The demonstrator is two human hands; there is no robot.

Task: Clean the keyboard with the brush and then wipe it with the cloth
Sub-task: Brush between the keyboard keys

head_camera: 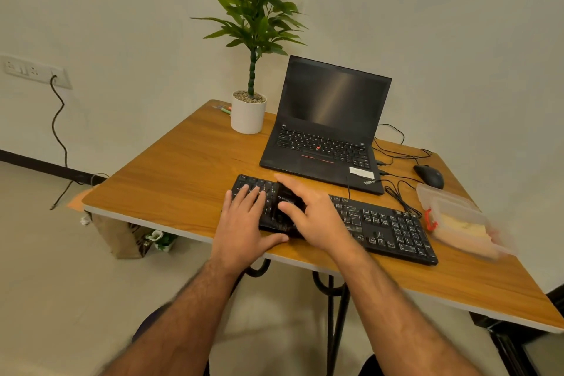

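A black keyboard (384,227) lies across the front of the wooden table (183,162). My left hand (244,223) rests flat on its left end, fingers straight on the keys and thumb along the front edge. My right hand (311,217) grips a dark, shiny object (288,200), apparently the brush, between thumb and fingers and holds it against the keys left of the middle. Its bristles are hidden. A pale cloth-like thing (460,227) lies inside a clear plastic box (439,197) at the keyboard's right end.
An open black laptop (323,137) stands behind the keyboard, a black mouse (428,175) and loose cables (396,189) to its right. A potted plant (248,114) is at the back. Something red (430,220) hangs on the box. The table edge runs just under my wrists.
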